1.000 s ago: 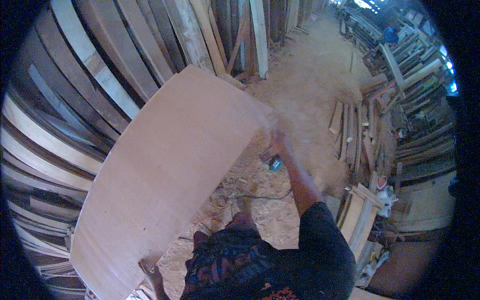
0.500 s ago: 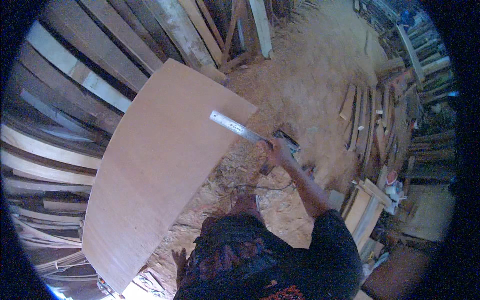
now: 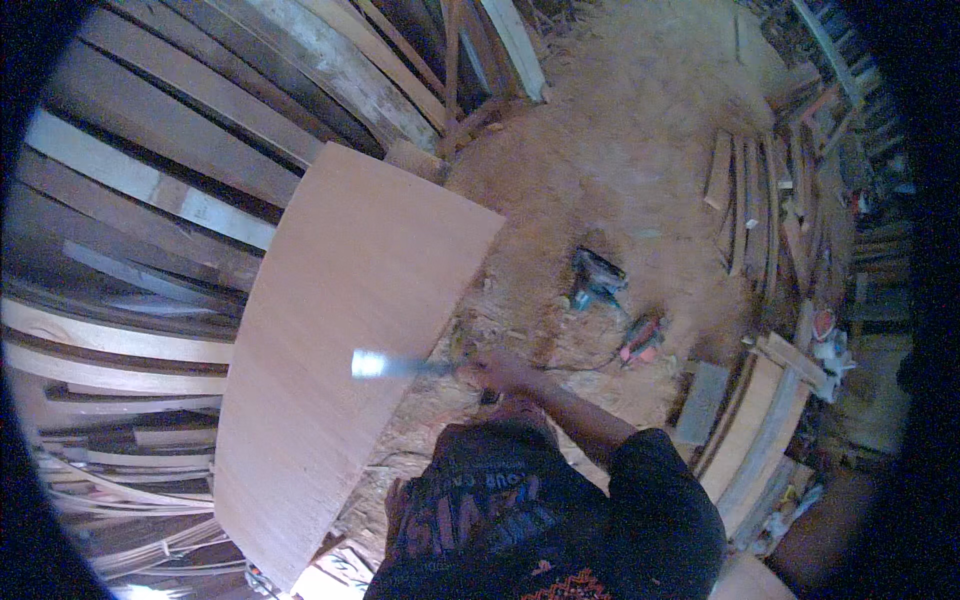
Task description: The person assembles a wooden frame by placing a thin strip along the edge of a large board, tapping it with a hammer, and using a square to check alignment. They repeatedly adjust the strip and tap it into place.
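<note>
My right hand (image 3: 497, 372) is closed around the end of a flat, square-ended metal blade (image 3: 385, 364), which is smeared by motion and shines at its far end. The blade reaches left over the near edge of a large pale wooden panel (image 3: 320, 330); whether it touches the panel, I cannot tell. One long side of the panel is curved, and its surface looks bare. Low beside my shirt, close to the panel's edge, only a sliver of my left hand (image 3: 396, 492) seems to show, its fingers hidden.
Long boards (image 3: 130, 345) are stacked along the left. A teal power tool (image 3: 597, 278) and a red tool (image 3: 642, 340) lie on the dusty floor (image 3: 660, 150). Wooden strips (image 3: 745, 200) and planks (image 3: 750, 420) lie at the right.
My right hand has drawn back toward me and leftward with the metal blade, uncovering the teal tool. My left hand, with fingers spread before, is now mostly hidden. The view has shifted.
</note>
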Motion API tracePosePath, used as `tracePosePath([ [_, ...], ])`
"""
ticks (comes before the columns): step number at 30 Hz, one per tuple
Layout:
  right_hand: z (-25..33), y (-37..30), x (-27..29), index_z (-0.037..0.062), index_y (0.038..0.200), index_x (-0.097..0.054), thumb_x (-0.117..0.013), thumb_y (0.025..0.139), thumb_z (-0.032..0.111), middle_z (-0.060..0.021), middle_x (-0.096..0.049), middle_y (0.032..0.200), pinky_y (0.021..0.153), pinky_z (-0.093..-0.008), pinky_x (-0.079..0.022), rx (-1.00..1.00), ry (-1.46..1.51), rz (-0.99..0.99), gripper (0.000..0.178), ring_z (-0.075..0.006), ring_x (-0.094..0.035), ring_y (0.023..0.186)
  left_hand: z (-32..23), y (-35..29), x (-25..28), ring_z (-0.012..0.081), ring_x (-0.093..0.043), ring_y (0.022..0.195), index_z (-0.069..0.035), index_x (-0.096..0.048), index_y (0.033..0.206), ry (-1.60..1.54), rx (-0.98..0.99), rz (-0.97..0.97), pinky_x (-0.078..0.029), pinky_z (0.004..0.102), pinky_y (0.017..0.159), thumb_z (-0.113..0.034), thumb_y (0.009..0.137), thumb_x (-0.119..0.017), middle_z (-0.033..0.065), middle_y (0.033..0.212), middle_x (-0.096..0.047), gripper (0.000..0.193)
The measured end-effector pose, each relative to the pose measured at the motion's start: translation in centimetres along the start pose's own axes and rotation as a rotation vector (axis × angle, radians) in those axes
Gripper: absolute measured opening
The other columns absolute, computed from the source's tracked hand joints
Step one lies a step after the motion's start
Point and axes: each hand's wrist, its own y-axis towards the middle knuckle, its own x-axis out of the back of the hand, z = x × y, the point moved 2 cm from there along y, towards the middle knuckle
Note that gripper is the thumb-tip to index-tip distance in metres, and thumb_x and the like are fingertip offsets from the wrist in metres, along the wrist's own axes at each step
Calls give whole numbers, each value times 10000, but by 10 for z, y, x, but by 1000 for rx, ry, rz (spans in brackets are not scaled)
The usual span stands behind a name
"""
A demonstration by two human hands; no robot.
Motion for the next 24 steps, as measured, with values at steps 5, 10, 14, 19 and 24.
tracePosePath([
  [5,-81,63,77,79,851,-621,-555,1005,510,4,-553,677,572,-332,-460,-251,1161,-711,462,-150,-522,582,-4,-15,8,193,-649,1000,43,-536,1356,13,71,-3,-534,312,884,-240,984,-660,139,1188,-682,483],
  [10,-72,119,78,111,884,-610,-541,1025,455,15,-536,679,579,-325,-438,-163,1313,-729,378,-137,-511,596,-12,-24,13,196,-652,1003,41,-546,1347,34,106,-11,-536,316,887,-241,984,-661,140,1186,-686,474],
  [14,1,77,-1,71,1080,-695,-600,972,504,-82,-668,891,755,-411,-506,16,806,-282,457,-225,-615,795,-13,-23,15,199,-655,1005,40,-554,1339,41,116,-7,-538,320,889,-242,984,-661,142,1185,-689,466],
  [19,16,23,31,40,1095,-713,-616,962,499,-144,-701,946,785,-442,-514,-214,339,-245,487,-264,-652,865,-12,-19,19,202,-658,1008,39,-565,1330,50,91,17,-540,325,892,-243,984,-662,143,1183,-693,456],
  [24,-19,46,127,34,1029,-711,-610,970,476,-164,-696,863,710,-467,-521,-354,728,-659,457,-307,-664,786,-3,-26,20,205,-662,1011,38,-575,1321,-5,68,9,-542,330,894,-244,985,-662,145,1182,-697,447],
])
